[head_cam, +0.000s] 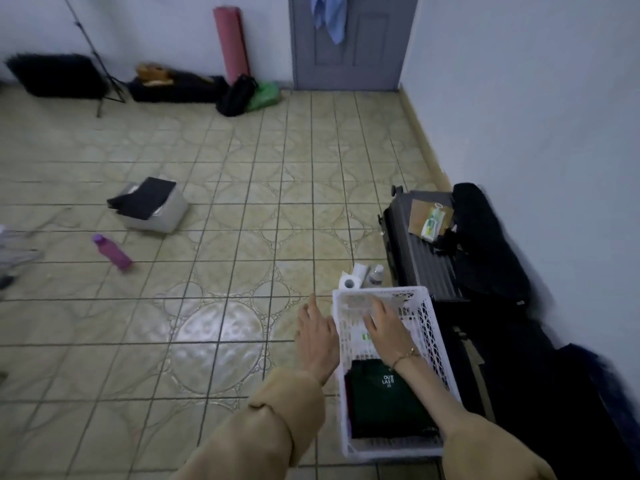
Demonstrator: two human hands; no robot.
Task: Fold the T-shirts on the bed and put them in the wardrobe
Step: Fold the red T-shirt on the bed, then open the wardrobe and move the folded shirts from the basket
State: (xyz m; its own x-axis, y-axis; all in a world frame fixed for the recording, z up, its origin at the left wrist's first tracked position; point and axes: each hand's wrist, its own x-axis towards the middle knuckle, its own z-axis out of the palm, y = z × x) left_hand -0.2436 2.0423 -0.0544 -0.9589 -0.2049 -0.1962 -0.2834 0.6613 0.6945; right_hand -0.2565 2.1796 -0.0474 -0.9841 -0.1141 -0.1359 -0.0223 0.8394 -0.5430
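Observation:
A white plastic lattice basket stands on the tiled floor at the lower right. A folded dark green T-shirt with white lettering lies in its near half. A folded white T-shirt with a green mark lies in the far half. My right hand reaches into the basket, fingers spread flat over the white T-shirt. My left hand hovers with straight fingers just outside the basket's left wall, holding nothing. No bed or wardrobe is in view.
A grey suitcase with a black bag lies right of the basket along the wall. A toilet roll and small bottle stand behind the basket. A purple bottle and a grey box lie on the floor to the left.

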